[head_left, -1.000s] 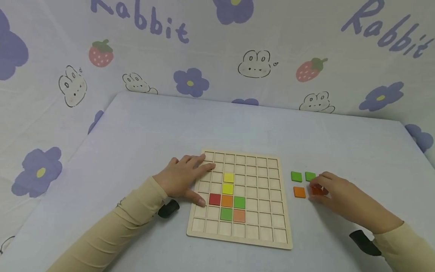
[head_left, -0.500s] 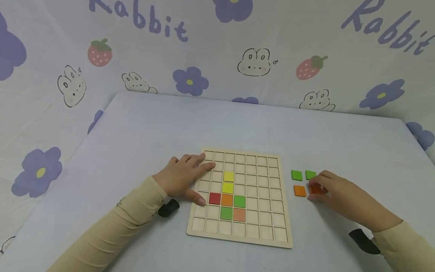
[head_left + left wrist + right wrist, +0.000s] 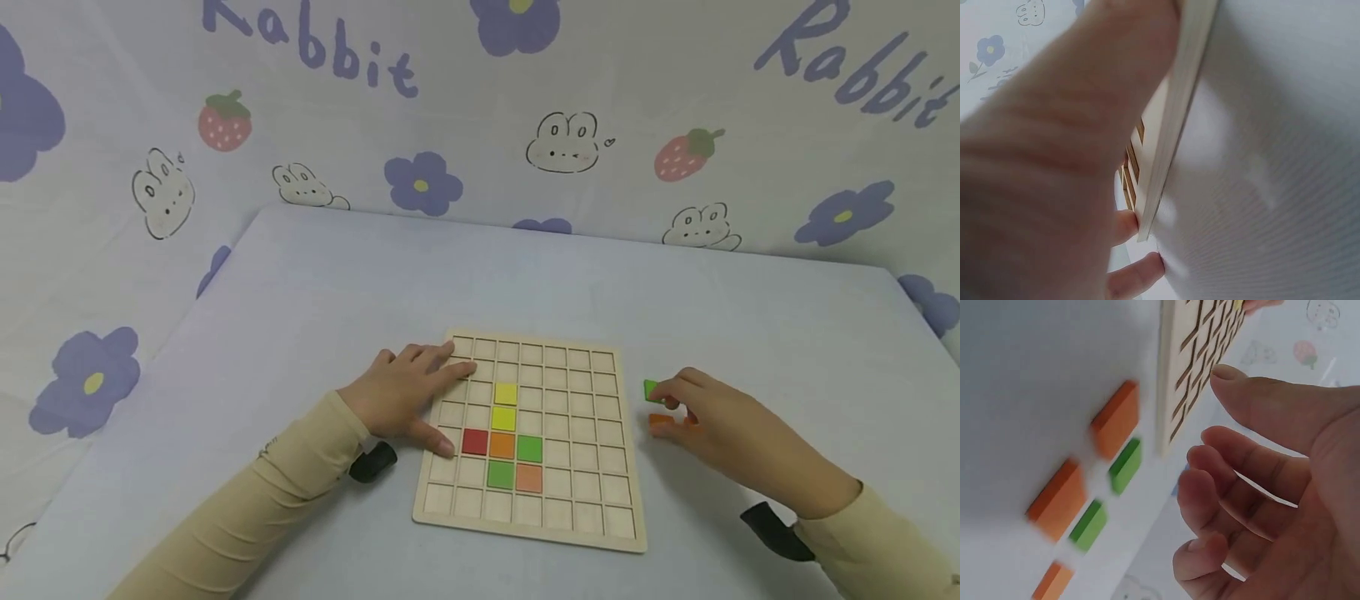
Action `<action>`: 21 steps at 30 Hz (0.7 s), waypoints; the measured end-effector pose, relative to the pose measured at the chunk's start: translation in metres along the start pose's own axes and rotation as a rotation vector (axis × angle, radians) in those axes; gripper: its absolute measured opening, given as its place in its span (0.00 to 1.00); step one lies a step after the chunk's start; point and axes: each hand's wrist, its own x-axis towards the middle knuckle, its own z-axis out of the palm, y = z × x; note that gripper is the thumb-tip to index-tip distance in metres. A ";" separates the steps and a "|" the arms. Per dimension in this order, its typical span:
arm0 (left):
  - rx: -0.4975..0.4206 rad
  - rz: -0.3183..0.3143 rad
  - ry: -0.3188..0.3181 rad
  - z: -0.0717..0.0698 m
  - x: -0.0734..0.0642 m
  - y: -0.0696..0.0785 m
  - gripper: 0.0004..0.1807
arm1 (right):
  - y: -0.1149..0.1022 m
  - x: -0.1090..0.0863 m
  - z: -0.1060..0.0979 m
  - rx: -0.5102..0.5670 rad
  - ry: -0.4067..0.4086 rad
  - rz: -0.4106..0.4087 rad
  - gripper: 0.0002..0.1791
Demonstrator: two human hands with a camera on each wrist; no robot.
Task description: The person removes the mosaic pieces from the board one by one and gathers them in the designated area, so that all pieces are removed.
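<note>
My left hand rests on the left edge of a wooden grid board, its fingers spread over the border cells. In the left wrist view its fingertips lie along the board's edge. My right hand hovers beside the board's right side, over loose square tiles. Its thumb and fingers are loosely curved and apart, with nothing between them in the right wrist view. Below it lie a green tile and an orange tile, both partly covered. The right wrist view shows two green tiles and three orange tiles.
Set in the board are two yellow tiles, a red tile, an orange tile, two green tiles and a salmon tile. A white cloth covers the table, and a printed curtain hangs behind it.
My right hand has left the rear orange tile on the right and shifted left, over the tiles nearer the board. The left hand and the board have kept their places.
</note>
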 end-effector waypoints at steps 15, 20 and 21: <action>0.008 -0.014 0.004 0.007 0.002 -0.003 0.57 | -0.058 0.070 0.022 0.084 -0.100 -0.132 0.17; 0.018 -0.008 0.012 0.005 0.003 -0.002 0.57 | -0.070 0.088 0.032 0.085 -0.136 -0.158 0.16; 0.022 -0.009 0.012 0.004 0.003 -0.002 0.58 | -0.071 0.092 0.033 0.086 -0.142 -0.164 0.16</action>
